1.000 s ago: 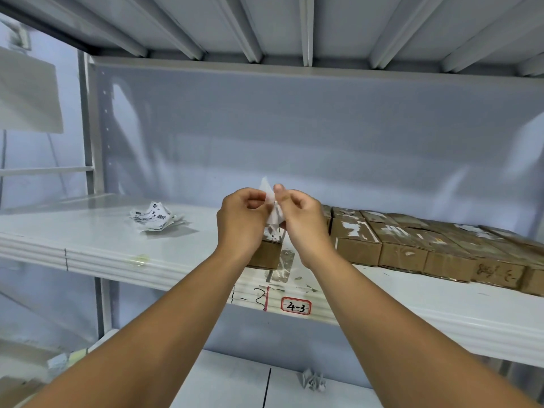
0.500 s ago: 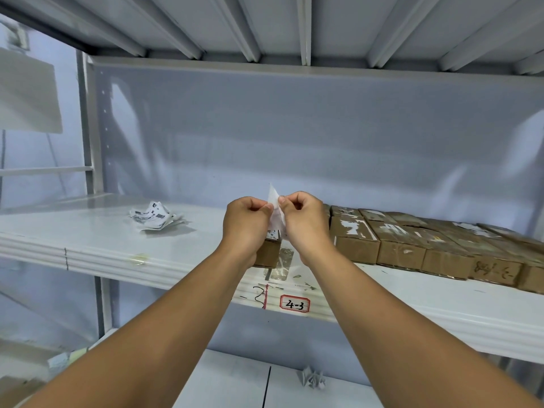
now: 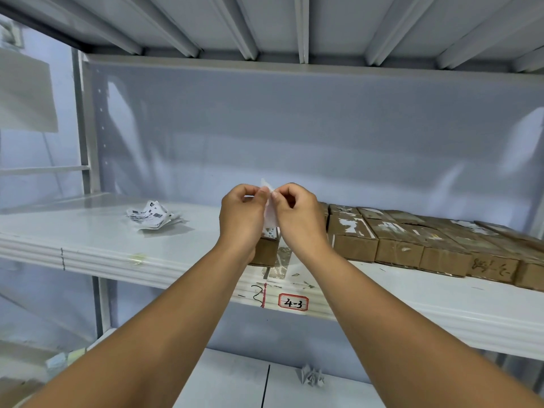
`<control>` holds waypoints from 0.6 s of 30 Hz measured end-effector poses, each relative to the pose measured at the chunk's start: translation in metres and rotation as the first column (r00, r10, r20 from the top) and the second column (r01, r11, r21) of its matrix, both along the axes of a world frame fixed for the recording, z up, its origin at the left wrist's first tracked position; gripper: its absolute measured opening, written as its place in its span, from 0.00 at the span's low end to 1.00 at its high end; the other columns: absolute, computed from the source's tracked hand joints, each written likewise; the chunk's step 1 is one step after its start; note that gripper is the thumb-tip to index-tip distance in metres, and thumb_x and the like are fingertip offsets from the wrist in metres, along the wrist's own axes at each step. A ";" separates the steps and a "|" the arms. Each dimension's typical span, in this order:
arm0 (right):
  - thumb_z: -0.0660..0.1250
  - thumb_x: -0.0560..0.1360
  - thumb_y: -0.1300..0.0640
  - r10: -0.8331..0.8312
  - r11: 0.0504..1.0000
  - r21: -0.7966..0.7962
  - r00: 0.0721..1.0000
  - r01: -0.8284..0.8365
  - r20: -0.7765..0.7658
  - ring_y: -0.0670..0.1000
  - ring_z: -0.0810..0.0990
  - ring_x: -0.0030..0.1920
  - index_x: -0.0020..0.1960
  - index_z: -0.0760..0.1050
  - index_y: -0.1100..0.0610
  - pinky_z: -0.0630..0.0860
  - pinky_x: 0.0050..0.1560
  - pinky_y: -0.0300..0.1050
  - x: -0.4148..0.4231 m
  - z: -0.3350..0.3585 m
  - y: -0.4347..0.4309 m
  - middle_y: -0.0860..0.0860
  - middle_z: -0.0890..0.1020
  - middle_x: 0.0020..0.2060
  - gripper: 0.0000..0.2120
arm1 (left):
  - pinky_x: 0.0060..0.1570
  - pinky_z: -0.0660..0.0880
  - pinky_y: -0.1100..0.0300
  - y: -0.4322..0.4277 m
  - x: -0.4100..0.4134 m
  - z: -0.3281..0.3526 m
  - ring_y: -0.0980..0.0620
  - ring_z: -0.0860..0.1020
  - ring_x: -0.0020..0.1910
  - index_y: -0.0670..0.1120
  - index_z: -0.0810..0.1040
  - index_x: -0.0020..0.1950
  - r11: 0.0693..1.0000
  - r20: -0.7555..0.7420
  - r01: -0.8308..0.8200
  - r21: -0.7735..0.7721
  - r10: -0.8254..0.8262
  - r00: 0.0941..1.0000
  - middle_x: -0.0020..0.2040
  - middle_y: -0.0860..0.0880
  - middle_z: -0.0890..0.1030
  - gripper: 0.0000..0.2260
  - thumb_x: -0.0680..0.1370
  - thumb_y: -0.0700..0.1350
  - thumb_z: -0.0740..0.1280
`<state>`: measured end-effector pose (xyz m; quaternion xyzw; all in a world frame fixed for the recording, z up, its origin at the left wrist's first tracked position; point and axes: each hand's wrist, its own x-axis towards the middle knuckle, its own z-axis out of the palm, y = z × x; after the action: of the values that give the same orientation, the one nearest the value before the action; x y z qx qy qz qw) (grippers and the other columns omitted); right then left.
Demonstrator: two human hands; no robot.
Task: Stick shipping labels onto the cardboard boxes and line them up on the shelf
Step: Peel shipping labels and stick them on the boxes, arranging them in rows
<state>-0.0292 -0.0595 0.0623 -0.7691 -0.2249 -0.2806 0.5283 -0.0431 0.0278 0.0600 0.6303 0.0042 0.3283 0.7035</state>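
Pinching a label [image 3: 269,217] with both hands: the left hand [image 3: 241,214] and right hand [image 3: 298,214] each grip its top edge between thumb and forefinger, other fingers curled in. The label is small, white and thin, with no print on the side facing the camera. One corner pokes up above the fingertips and the rest hangs down between the hands.

It is held in the air just above a single box [image 3: 266,252] near the front edge of the shelf [image 3: 88,234]. That box is brown cardboard with a printed white sticker on top, and it is mostly hidden behind the hands.

To the right, a row of boxes [image 3: 412,241] sits packed side by side and runs out to the right edge of view. The tops show torn white paper scraps, and one near face has handwriting.

To the left, a wide stretch of white shelf top lies between the single box and a loose pile of printed labels [image 3: 153,215], which is well apart from the hands.

The shelf's front lip carries a red-bordered tag [image 3: 293,303] reading 4-3, just below the hands. Tape scraps [image 3: 279,262] are stuck beside the single box.

The shelf above is ribbed underneath and sits well over the hands. A crumpled paper scrap [image 3: 312,376] lies on the lower shelf [image 3: 229,381].
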 end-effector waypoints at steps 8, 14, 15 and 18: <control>0.61 0.79 0.59 -0.078 0.996 -0.046 0.992 0.074 -0.101 0.41 0.71 0.33 0.43 0.76 0.55 0.65 0.28 0.25 0.003 0.005 -0.001 0.45 0.76 0.34 0.08 | 0.40 0.71 0.55 0.000 0.007 -0.001 0.46 0.73 0.35 0.44 0.73 0.35 0.996 -0.081 0.054 -0.073 -0.060 0.995 0.36 0.44 0.76 0.11 0.78 0.38 0.63; 0.61 0.77 0.60 -0.125 0.991 -0.066 0.987 0.119 -0.097 0.48 0.73 0.41 0.47 0.78 0.60 0.65 0.31 0.33 0.001 0.006 0.000 0.49 0.77 0.39 0.07 | 0.39 0.71 0.55 -0.002 0.006 0.002 0.45 0.73 0.36 0.44 0.72 0.37 0.979 -0.147 0.062 -0.196 -0.091 0.985 0.38 0.42 0.76 0.09 0.76 0.35 0.61; 0.61 0.78 0.60 -0.124 0.991 -0.063 0.987 0.119 -0.100 0.48 0.73 0.41 0.47 0.78 0.59 0.64 0.31 0.30 0.000 0.006 0.001 0.48 0.77 0.39 0.07 | 0.39 0.71 0.55 -0.002 0.006 0.003 0.45 0.73 0.37 0.44 0.73 0.38 0.973 -0.166 0.062 -0.221 -0.100 0.981 0.38 0.42 0.76 0.08 0.76 0.34 0.61; 0.60 0.78 0.60 -0.121 0.992 -0.048 0.987 0.117 -0.104 0.47 0.73 0.39 0.45 0.77 0.57 0.64 0.31 0.30 0.001 0.004 0.002 0.46 0.76 0.36 0.08 | 0.38 0.71 0.58 -0.005 0.004 0.004 0.45 0.74 0.37 0.42 0.75 0.42 0.959 -0.184 0.049 -0.278 -0.103 0.977 0.39 0.42 0.78 0.05 0.75 0.35 0.62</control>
<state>-0.0284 -0.0579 0.0666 -0.8058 -0.1559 -0.2656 0.5058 -0.0390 0.0227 0.0636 0.5566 0.0943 0.2333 0.7917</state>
